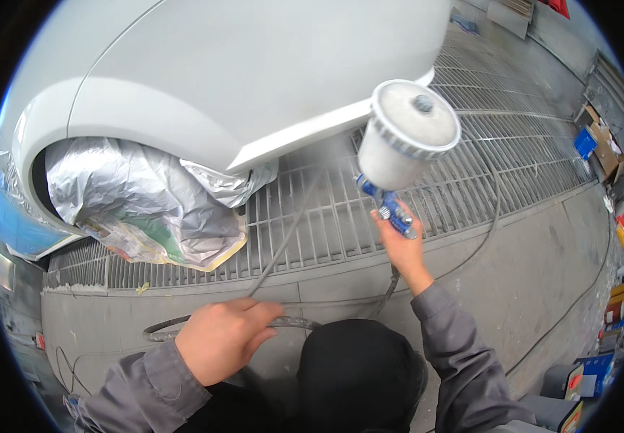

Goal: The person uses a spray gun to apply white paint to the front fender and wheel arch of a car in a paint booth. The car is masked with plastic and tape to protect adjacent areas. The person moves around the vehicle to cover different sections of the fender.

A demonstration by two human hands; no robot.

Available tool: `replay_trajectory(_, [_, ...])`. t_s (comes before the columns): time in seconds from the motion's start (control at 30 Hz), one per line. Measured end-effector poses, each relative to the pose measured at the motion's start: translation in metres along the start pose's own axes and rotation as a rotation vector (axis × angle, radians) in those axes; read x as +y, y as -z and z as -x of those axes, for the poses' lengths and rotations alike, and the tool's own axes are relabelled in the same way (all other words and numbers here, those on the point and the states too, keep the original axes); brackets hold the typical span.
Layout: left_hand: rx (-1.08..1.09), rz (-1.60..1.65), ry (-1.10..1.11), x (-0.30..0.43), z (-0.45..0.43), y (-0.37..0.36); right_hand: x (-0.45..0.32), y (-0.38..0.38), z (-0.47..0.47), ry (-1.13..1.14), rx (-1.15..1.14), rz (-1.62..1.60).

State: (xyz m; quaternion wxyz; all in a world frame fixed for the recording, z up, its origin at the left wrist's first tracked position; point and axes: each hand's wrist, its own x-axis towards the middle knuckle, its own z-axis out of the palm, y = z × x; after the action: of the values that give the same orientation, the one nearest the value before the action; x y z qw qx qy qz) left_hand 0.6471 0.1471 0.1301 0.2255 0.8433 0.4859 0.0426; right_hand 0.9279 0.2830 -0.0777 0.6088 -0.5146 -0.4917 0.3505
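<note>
My right hand (403, 243) grips a blue spray gun (393, 214) topped by a large white paint cup (393, 157) with a lid. The cup is tilted and hides a bit of the car's lower edge. A faint mist hangs between the gun and the white car body panel (263, 70). Below the gun's handle runs a dark air hose (392, 284). My left hand (225, 335) is low and to the left, its fingers and thumb around a looped stretch of hose (293, 322). Its palm is hidden.
Crinkled silver sheeting (138, 184) covers the wheel under the arch. A metal floor grating (312, 227) borders the concrete floor (507, 281), where a thin hose (493, 216) curves. Boxes (602, 143) and cans (561, 381) line the right side. A black cap (361, 373) blocks the bottom middle.
</note>
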Motion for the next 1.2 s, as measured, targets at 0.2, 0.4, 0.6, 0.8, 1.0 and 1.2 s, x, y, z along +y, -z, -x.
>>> replay_trajectory(0.2, [-0.015, 0.012, 0.004, -0.015, 0.022, 0.004, -0.038, -0.045, 0.022, -0.022, -0.311, 0.071])
replay_trajectory(0.4, [0.006, 0.052, -0.024, -0.029, 0.027, 0.003, -0.081, -0.076, 0.015, -0.218, -0.608, 0.058])
replay_trajectory(0.6, [-0.013, 0.111, -0.02, -0.036, 0.028, 0.002, -0.091, -0.069, -0.007, -0.225, -0.462, 0.062])
replay_trajectory(0.8, [-0.053, 0.149, -0.064, -0.033, 0.01, -0.011, -0.085, -0.012, -0.042, -0.253, -0.263, 0.069])
replay_trajectory(1.0, [-0.043, 0.18, -0.099, -0.028, -0.009, -0.028, -0.078, 0.044, -0.077, -0.246, -0.127, 0.025])
replay_trajectory(1.2, [-0.065, 0.191, -0.085, -0.015, -0.026, -0.035, -0.078, 0.101, -0.115, -0.221, 0.009, -0.024])
